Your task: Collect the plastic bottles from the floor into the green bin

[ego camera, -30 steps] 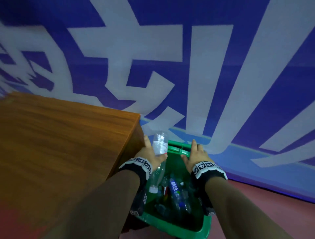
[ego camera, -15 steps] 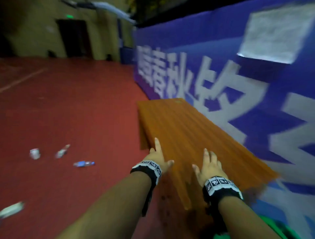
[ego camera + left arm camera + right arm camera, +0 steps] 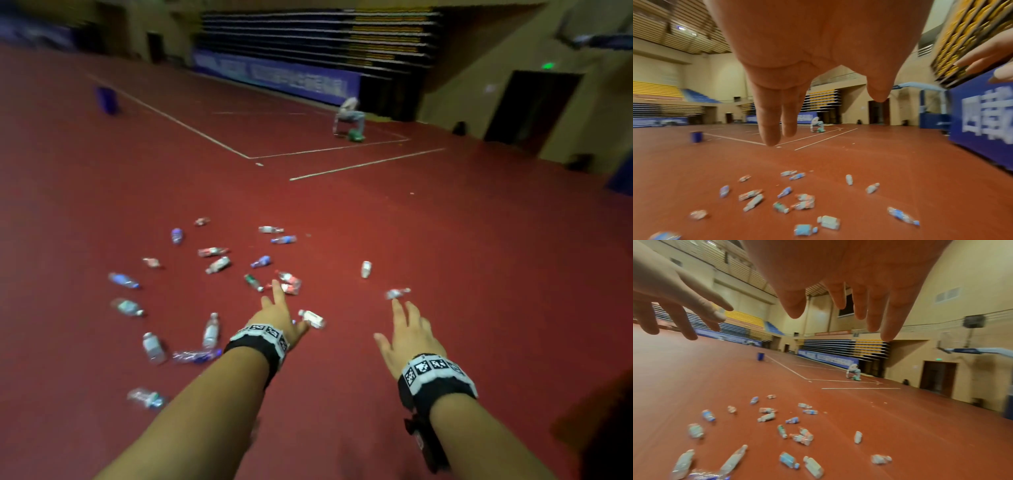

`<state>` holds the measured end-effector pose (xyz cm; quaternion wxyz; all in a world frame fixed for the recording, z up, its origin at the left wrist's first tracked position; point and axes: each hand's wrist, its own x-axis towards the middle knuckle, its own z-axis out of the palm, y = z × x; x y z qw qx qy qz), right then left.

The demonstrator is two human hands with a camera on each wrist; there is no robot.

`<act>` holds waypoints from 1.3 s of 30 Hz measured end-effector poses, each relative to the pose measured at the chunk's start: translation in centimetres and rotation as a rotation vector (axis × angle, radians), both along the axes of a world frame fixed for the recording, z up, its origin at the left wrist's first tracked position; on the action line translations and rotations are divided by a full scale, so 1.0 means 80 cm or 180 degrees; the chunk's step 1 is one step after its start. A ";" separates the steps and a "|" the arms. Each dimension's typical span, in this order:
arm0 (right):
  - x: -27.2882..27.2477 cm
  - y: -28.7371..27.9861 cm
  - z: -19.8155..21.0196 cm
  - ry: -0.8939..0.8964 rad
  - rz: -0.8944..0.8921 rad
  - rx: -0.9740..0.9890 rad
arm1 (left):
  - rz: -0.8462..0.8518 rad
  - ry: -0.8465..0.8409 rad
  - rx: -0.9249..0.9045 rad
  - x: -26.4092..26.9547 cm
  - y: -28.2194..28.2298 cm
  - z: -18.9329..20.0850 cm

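Red floor: the court [image 3: 445,240] carries the whole scatter of plastic bottles [image 3: 219,264], all lying beyond and below your fingertips; none is in hand.
Left hand: your left hand [image 3: 279,317] is held out flat with its fingers straight and spread, gripping nothing.
Right hand: your right hand [image 3: 409,337] is likewise splayed and empty, fingers loose and apart.
Nearest to left fingers: a white-labelled bottle [image 3: 312,319] lies just beside your left thumb as the head view frames it, and a crushed red-labelled pair [image 3: 289,282] sits just past your left fingertips.
Nearest to right fingers: a crumpled clear bottle [image 3: 397,293] lies just ahead of your right fingertips, with a small white one [image 3: 365,269] a little further out.
Green bin: it shows in none of these views, so you cannot tell from here where it stands.
Step in hand: by my reading, you are reaching down for the next pickup.
How to do it well: take one bottle per hand, starting with the ones closest to each set of fingers. Wrap the fingers round the body, since crushed plastic can slip from a pinch.
Caution: motion blur hides caps and contents, so judge weight on the lift.
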<state>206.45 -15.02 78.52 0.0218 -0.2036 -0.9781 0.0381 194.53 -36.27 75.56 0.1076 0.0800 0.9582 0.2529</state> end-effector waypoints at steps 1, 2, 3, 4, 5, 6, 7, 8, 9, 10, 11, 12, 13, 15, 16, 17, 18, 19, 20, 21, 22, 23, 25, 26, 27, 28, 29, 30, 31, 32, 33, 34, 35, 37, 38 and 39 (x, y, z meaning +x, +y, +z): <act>-0.032 -0.011 -0.006 -0.0020 0.0143 -0.0008 | 0.0156 -0.0036 -0.0069 -0.018 -0.020 -0.005; -0.063 -0.020 -0.012 -0.0026 0.0276 -0.0028 | 0.0288 -0.0065 -0.0131 -0.039 -0.036 -0.010; -0.092 -0.026 -0.018 -0.0029 0.0384 -0.0053 | 0.0396 -0.0089 -0.0190 -0.060 -0.046 -0.015; -0.122 -0.030 -0.022 -0.0035 0.0468 -0.0083 | 0.0483 -0.0107 -0.0250 -0.083 -0.051 -0.017; -0.151 -0.030 -0.027 -0.0053 0.0536 -0.0106 | 0.0556 -0.0133 -0.0291 -0.107 -0.053 -0.019; -0.182 -0.026 -0.030 -0.0068 0.0603 -0.0115 | 0.0608 -0.0134 -0.0300 -0.132 -0.051 -0.019; -0.213 -0.018 -0.033 -0.0082 0.0647 -0.0112 | 0.0640 -0.0117 -0.0302 -0.160 -0.045 -0.015; -0.244 -0.006 -0.034 -0.0084 0.0651 -0.0107 | 0.0658 -0.0085 -0.0302 -0.188 -0.037 -0.011; -0.278 0.009 -0.034 -0.0058 0.0633 -0.0118 | 0.0668 -0.0025 -0.0291 -0.218 -0.028 -0.004; -0.312 0.026 -0.032 -0.0018 0.0602 -0.0152 | 0.0677 0.0031 -0.0276 -0.250 -0.018 0.003; -0.345 0.044 -0.026 0.0012 0.0537 -0.0205 | 0.0707 0.0055 -0.0257 -0.282 -0.007 0.010; -0.380 0.061 -0.019 0.0065 0.0460 -0.0261 | 0.0754 0.0092 -0.0228 -0.316 0.003 0.018; -0.416 0.076 -0.011 0.0136 0.0399 -0.0298 | 0.0804 0.0128 -0.0204 -0.350 0.014 0.024; -0.480 0.098 -0.001 0.0252 0.0352 -0.0337 | 0.0879 0.0174 -0.0161 -0.412 0.032 0.031; -0.509 0.104 0.002 0.0267 0.0374 -0.0323 | 0.0914 0.0183 -0.0152 -0.441 0.037 0.032; -0.538 0.107 0.002 0.0233 0.0434 -0.0282 | 0.0948 0.0151 -0.0164 -0.467 0.041 0.029; -0.563 0.107 0.001 0.0163 0.0525 -0.0244 | 0.0985 0.0077 -0.0178 -0.488 0.044 0.026; -0.588 0.103 -0.001 0.0088 0.0627 -0.0217 | 0.1037 0.0012 -0.0176 -0.507 0.045 0.023; -0.615 0.099 -0.005 0.0040 0.0741 -0.0186 | 0.1095 0.0000 -0.0175 -0.530 0.044 0.019; -0.641 0.092 -0.007 0.0005 0.0850 -0.0154 | 0.1143 0.0017 -0.0184 -0.552 0.041 0.015; -0.672 0.084 -0.010 -0.0019 0.0956 -0.0145 | 0.1202 0.0023 -0.0175 -0.579 0.035 0.010; -0.702 0.075 -0.014 -0.0047 0.1035 -0.0143 | 0.1273 0.0011 -0.0161 -0.606 0.028 0.004; -0.763 0.057 -0.022 -0.0109 0.1163 -0.0123 | 0.1394 -0.0031 -0.0167 -0.661 0.014 -0.005; -0.794 0.049 -0.026 -0.0148 0.1228 -0.0096 | 0.1450 -0.0081 -0.0163 -0.688 0.007 -0.010; -0.824 0.043 -0.029 -0.0179 0.1285 -0.0052 | 0.1487 -0.0117 -0.0154 -0.715 0.001 -0.015; -0.857 0.036 -0.028 -0.0181 0.1331 0.0003 | 0.1503 -0.0116 -0.0145 -0.745 -0.006 -0.017; -0.891 0.031 -0.024 -0.0176 0.1355 0.0043 | 0.1515 -0.0122 -0.0120 -0.775 -0.013 -0.017; -0.927 0.026 -0.018 -0.0145 0.1358 0.0051 | 0.1533 -0.0107 -0.0084 -0.807 -0.021 -0.014; -0.965 0.020 -0.010 -0.0082 0.1345 0.0016 | 0.1561 -0.0062 -0.0049 -0.841 -0.031 -0.009; -1.001 0.013 -0.002 -0.0025 0.1320 -0.0032 | 0.1598 -0.0015 -0.0032 -0.874 -0.041 -0.004; -1.037 0.005 0.006 0.0050 0.1309 -0.0077 | 0.1633 0.0040 -0.0028 -0.906 -0.051 0.002; -1.071 -0.004 0.011 0.0126 0.1325 -0.0099 | 0.1647 0.0087 -0.0038 -0.936 -0.059 0.006; -1.104 -0.013 0.014 0.0179 0.1358 -0.0112 | 0.1634 0.0103 -0.0065 -0.963 -0.067 0.010; -1.159 -0.030 0.010 0.0174 0.1432 -0.0177 | 0.1585 0.0066 -0.0175 -1.011 -0.078 0.014; -1.182 -0.038 0.003 0.0115 0.1468 -0.0208 | 0.1569 0.0031 -0.0256 -1.032 -0.083 0.014; -1.202 -0.044 -0.004 0.0046 0.1498 -0.0227 | 0.1554 0.0008 -0.0328 -1.055 -0.087 0.013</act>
